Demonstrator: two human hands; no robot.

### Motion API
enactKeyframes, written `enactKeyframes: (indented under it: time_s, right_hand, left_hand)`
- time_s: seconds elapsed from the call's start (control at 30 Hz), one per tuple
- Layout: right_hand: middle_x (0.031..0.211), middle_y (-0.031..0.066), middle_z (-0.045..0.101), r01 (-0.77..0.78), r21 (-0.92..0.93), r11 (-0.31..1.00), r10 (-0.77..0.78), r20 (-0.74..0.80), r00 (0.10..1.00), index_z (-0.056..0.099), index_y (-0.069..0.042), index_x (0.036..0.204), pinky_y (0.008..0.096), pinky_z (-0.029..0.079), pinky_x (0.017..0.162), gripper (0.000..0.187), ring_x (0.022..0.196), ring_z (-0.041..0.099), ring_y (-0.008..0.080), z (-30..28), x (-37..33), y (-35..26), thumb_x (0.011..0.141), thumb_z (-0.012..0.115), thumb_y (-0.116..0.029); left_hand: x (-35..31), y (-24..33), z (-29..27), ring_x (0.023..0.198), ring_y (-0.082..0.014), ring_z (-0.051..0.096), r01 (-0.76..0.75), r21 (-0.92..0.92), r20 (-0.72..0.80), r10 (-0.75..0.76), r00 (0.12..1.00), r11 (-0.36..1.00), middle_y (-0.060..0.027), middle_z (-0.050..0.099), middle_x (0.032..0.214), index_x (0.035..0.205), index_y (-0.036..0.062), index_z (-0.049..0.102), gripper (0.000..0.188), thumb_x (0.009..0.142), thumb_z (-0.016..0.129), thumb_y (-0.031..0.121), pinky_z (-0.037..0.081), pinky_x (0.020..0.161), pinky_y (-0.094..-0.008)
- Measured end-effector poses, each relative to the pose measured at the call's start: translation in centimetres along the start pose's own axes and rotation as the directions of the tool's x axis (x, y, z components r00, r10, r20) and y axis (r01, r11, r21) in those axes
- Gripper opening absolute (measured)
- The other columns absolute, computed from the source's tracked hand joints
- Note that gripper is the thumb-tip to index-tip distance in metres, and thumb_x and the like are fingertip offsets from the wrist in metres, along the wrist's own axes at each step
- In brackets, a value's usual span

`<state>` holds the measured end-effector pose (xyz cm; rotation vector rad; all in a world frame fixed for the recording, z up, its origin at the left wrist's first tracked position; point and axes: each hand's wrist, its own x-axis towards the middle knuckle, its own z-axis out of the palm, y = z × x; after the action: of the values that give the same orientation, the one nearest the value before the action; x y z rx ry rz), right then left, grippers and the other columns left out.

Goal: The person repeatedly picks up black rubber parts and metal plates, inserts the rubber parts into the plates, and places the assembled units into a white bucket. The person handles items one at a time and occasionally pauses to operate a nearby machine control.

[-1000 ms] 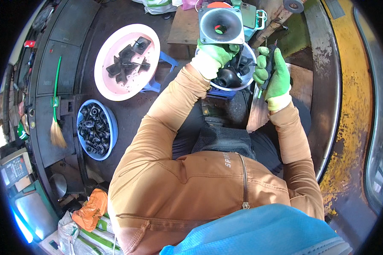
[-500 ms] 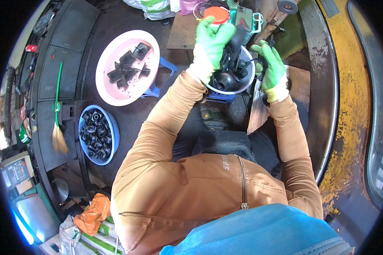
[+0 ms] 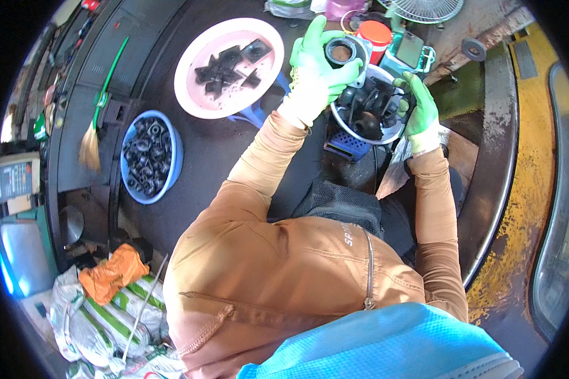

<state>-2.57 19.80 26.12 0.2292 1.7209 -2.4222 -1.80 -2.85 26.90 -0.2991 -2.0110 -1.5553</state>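
Note:
My left hand (image 3: 314, 72), in a green glove, is closed around a black moulded part (image 3: 362, 49) with a round collar and a squarish flange. It holds the part up over the far left side of a white basin (image 3: 352, 130). Dark moulded parts (image 3: 367, 120) lie heaped inside that basin. At the basin's right rim is my right hand (image 3: 419, 114), also green-gloved, its fingers stretched upward and the thumb apart. No held thing shows in it.
Under the white basin is a blue stool (image 3: 347, 146). A pink basin (image 3: 192, 58) with several dark parts stands to the left, and a blue tub (image 3: 177, 158) full of black parts is nearer. A red-lidded container (image 3: 375, 33) and a fan (image 3: 423, 9) are beyond.
The collar of the black part in my left hand now faces up into view; before, the part was a dark blur beside the hand. The whole view has shifted, with surroundings displaced.

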Motion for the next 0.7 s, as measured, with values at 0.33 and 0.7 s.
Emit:
enactKeyframes:
  time_s: [0.33,0.7]
  right_hand:
    - [0.091,0.0039,0.067,-0.071,-0.028,0.997,0.074,0.100,0.992,0.063,-0.009,0.111,0.0199,0.036,0.047,0.030,0.056,0.046,0.0061,0.6,1.1,1.9,0.092,0.060,-0.032]
    - [0.099,0.0056,0.068,-0.081,-0.014,0.997,0.081,0.306,0.948,0.062,-0.007,0.116,0.0182,0.037,0.047,0.033,0.056,0.050,0.0054,3.5,-2.4,2.3,0.095,0.056,-0.030]
  left_hand:
    - [-3.5,2.7,-6.5,0.090,-0.0262,0.064,-0.047,0.424,-0.117,0.106,0.987,0.904,-0.0157,0.067,0.102,0.138,-0.0080,0.033,0.095,0.064,0.084,0.026,0.051,0.083,-0.0351]
    - [-4.4,6.2,-7.9,0.098,-0.0328,0.060,-0.254,0.481,-0.061,0.322,0.945,0.839,-0.0135,0.065,0.107,0.140,-0.0075,0.030,0.094,0.068,0.083,0.021,0.047,0.088,-0.0425]
